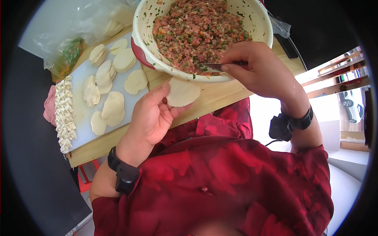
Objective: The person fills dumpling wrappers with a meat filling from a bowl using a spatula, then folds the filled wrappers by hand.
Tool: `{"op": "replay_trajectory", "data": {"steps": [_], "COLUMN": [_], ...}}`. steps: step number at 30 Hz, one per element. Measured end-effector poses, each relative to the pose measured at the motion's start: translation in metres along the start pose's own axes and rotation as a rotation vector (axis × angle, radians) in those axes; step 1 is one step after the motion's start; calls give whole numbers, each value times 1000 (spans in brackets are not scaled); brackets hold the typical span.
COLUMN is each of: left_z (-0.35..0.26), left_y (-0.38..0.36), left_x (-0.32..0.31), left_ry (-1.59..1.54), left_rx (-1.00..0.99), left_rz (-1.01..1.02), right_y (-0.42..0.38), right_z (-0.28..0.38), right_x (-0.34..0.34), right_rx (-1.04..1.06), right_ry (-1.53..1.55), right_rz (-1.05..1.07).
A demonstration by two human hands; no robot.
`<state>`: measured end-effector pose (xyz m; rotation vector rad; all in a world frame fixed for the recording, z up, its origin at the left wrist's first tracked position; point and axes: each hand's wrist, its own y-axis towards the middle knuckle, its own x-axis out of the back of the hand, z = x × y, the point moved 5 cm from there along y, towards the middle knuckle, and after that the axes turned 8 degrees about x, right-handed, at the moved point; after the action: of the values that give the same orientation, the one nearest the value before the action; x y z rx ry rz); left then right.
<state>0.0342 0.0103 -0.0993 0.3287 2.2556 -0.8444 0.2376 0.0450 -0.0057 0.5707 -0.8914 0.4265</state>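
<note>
My left hand [151, 114] holds a round dumpling wrapper [183, 93] by its edge, the thumb on top and the fingers beneath. The wrapper is flat and bare, just below the bowl's near rim. Pinched in my right hand [258, 70] is a thin metal utensil [212, 66], perhaps a butter knife; its tip is in the filling, so its full shape is hidden. That filling [197, 31] is minced meat with green and orange bits, inside a large white bowl [140, 29] with a red outside.
A white board [78, 114] on the wooden table [220, 94] carries several stacks of wrappers [113, 108]. Rows of folded dumplings [65, 114] line its left edge. Plastic bags [75, 23] lie at the back left, and a dark phone-like object [288, 48] lies right of the bowl.
</note>
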Motion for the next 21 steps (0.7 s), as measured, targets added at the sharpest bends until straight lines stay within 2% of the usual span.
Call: {"op": "replay_trajectory", "data": {"steps": [3, 12, 15, 16, 18, 21], "left_z": [-1, 2, 7, 9, 9, 5], "left_y": [1, -4, -9, -11, -15, -21], "left_x": [-2, -2, 3, 5, 5, -3], "left_ry": [-54, -121, -128, -118, -94, -62], "left_rx": [-10, -18, 25, 58, 27, -29], "left_rz": [16, 15, 24, 27, 47, 77], "right_y": [-11, -33, -37, -39, -40, -40], "right_z": [6, 26, 27, 27, 24, 25], "right_x": [1, -18, -9, -8, -14, -23], "right_rx": [-82, 254, 189, 190, 137, 148], "right_ry": [129, -55, 29, 30, 196, 284], "right_rz": [-106, -250, -321, -319, -124, -75]}}
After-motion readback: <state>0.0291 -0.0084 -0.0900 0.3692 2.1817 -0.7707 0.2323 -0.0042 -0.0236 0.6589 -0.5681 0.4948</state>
